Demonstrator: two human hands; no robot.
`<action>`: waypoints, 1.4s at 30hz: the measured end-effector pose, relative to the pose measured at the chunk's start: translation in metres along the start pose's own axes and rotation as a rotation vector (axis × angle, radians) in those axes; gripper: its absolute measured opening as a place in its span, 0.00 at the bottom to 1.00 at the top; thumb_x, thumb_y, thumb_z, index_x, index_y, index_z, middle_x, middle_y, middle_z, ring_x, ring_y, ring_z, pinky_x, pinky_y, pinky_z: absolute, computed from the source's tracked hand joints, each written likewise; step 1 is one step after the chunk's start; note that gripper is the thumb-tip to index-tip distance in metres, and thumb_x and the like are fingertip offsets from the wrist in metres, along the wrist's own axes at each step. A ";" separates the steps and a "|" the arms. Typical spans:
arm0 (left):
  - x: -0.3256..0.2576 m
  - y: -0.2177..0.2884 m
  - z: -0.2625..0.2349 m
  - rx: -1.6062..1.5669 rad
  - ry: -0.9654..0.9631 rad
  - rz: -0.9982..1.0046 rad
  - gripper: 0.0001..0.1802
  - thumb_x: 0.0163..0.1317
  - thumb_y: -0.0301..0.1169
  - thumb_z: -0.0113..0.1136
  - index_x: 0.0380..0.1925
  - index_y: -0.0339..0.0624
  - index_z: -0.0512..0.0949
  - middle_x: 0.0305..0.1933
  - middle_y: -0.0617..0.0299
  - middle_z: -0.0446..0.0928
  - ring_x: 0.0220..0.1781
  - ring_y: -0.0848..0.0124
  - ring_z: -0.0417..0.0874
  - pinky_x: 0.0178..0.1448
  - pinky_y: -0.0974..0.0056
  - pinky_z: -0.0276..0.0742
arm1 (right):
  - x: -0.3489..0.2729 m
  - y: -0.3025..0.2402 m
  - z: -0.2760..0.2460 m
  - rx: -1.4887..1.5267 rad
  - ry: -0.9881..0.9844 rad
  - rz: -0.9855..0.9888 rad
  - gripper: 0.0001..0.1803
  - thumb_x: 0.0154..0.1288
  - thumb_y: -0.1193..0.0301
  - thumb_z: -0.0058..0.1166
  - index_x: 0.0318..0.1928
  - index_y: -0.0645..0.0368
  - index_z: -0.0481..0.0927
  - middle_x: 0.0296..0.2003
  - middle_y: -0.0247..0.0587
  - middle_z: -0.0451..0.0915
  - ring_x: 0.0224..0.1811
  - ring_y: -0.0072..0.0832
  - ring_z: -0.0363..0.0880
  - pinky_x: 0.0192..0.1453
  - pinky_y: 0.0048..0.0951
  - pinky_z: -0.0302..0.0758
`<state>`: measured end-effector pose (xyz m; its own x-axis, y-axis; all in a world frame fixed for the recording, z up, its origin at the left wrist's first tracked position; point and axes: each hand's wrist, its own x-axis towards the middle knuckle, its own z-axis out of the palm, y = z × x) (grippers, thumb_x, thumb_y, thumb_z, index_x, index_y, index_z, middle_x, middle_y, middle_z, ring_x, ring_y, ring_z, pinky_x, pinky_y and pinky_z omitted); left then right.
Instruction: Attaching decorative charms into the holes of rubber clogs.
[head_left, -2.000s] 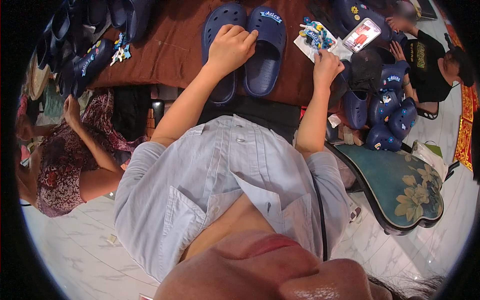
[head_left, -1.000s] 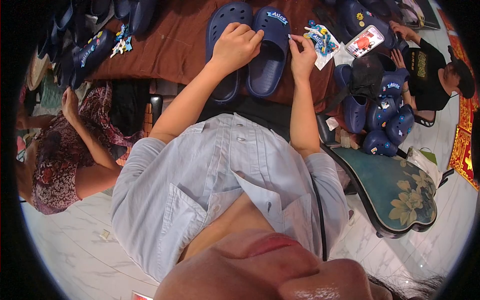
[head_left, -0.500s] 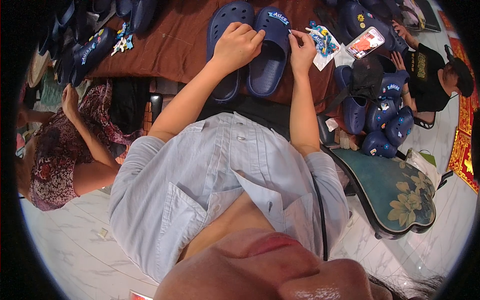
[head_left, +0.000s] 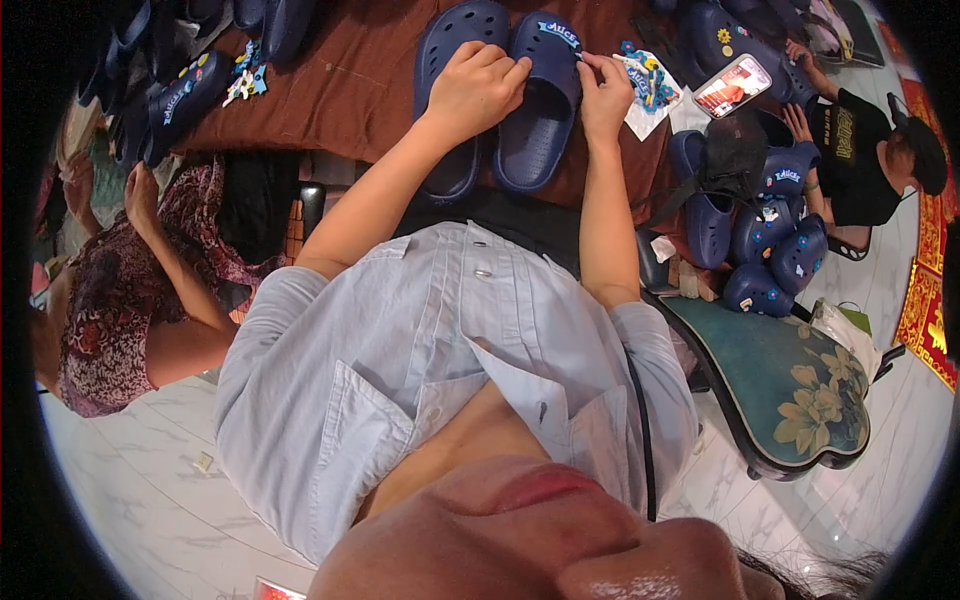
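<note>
I wore a pale blue-grey shirt [head_left: 400,320] that filled the middle of the frame, its short sleeves [head_left: 265,330] loose at left and right. Lines of stitching ran down its front, with silvery snaps [head_left: 482,273] near the centre. Lower down, a pointed flap [head_left: 370,420] spread beside the open neck. A thin black cable [head_left: 646,440] hung right of centre. My left hand [head_left: 475,88] and right hand [head_left: 607,95], toward the top, were bare.

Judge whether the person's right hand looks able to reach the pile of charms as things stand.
Probably yes: the right hand is close beside the charms, with nothing seen standing between them. Its fingertips, though, are at the nearer clog's edge, perhaps occupied.
</note>
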<state>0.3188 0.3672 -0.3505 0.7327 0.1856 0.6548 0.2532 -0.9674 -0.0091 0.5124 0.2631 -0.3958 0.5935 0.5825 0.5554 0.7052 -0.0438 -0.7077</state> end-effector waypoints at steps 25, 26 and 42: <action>-0.004 -0.003 0.004 -0.024 -0.010 -0.026 0.17 0.53 0.34 0.68 0.45 0.48 0.84 0.35 0.69 0.83 0.45 0.72 0.83 0.57 0.62 0.74 | -0.014 -0.003 -0.012 0.033 -0.058 0.086 0.07 0.57 0.79 0.65 0.38 0.64 0.87 0.39 0.46 0.86 0.42 0.38 0.85 0.51 0.33 0.78; -0.004 -0.003 0.004 -0.027 -0.011 -0.025 0.17 0.53 0.34 0.68 0.45 0.48 0.84 0.35 0.69 0.83 0.45 0.72 0.83 0.57 0.62 0.74 | -0.015 -0.005 -0.012 0.049 -0.059 0.063 0.07 0.57 0.80 0.65 0.38 0.64 0.87 0.39 0.46 0.86 0.43 0.38 0.85 0.51 0.33 0.78; -0.004 -0.004 0.000 -0.014 -0.047 -0.026 0.17 0.54 0.35 0.68 0.45 0.48 0.84 0.35 0.68 0.83 0.44 0.71 0.82 0.57 0.62 0.74 | -0.012 -0.015 -0.015 -0.134 -0.147 -0.081 0.09 0.59 0.79 0.61 0.41 0.63 0.85 0.41 0.47 0.84 0.45 0.43 0.81 0.52 0.38 0.75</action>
<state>0.3150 0.3708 -0.3529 0.7547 0.2184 0.6187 0.2640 -0.9643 0.0184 0.5007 0.2442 -0.3852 0.4767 0.7004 0.5312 0.7994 -0.0940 -0.5934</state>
